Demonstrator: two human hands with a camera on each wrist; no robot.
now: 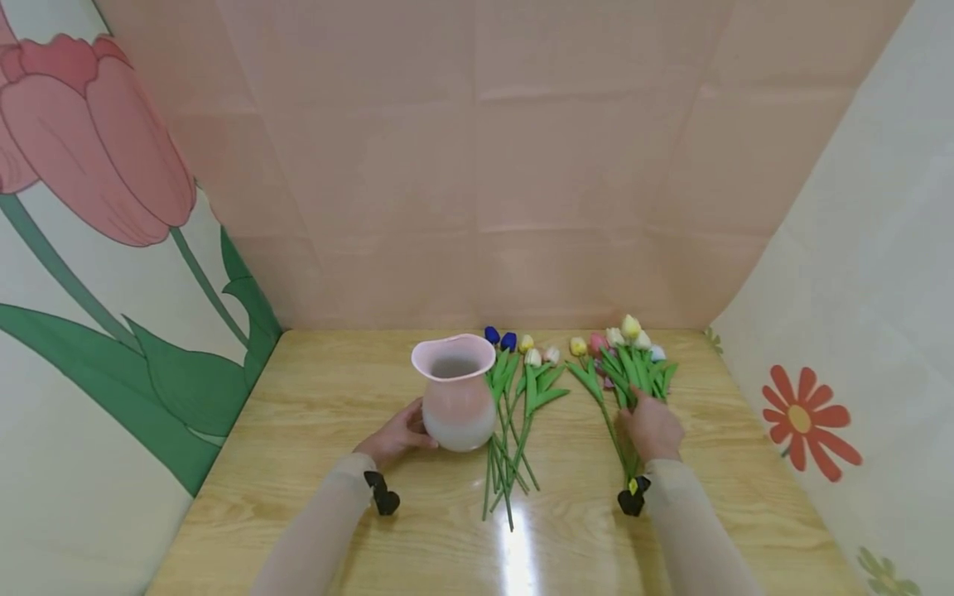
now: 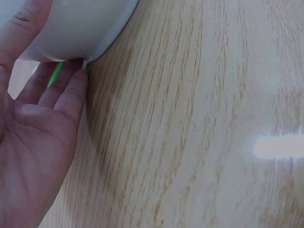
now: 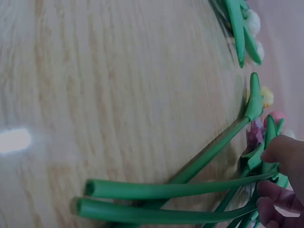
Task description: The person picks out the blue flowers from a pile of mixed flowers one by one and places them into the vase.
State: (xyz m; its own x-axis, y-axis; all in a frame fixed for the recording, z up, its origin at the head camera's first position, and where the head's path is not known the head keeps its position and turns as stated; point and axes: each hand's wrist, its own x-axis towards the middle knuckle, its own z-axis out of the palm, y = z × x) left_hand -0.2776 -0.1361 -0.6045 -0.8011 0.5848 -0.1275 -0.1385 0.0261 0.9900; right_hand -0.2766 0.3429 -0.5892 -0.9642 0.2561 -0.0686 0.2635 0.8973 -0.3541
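Note:
A pink-and-white vase (image 1: 460, 414) with a wavy rim stands left of the middle of the table. My left hand (image 1: 398, 434) holds it low on its left side, the thumb against the wall and the fingers at the underside of the base (image 2: 76, 50). On the right, my right hand (image 1: 653, 426) pinches artificial tulips (image 3: 180, 190) by their green stems, just below the leaves. Two of these stems stick out over the table toward the wrist camera. The pale yellow tulip head (image 1: 630, 326) is at the top of this bunch; the hand hides part of the stems.
More artificial tulips (image 1: 531, 397), with blue, yellow and whitish heads, lie between the vase and the right-hand bunch. A yellow tulip (image 1: 578, 347) lies at that bunch's left edge. A pink backdrop (image 1: 477, 207) rises behind the wooden table (image 1: 298, 397), with flower-printed panels at both sides.

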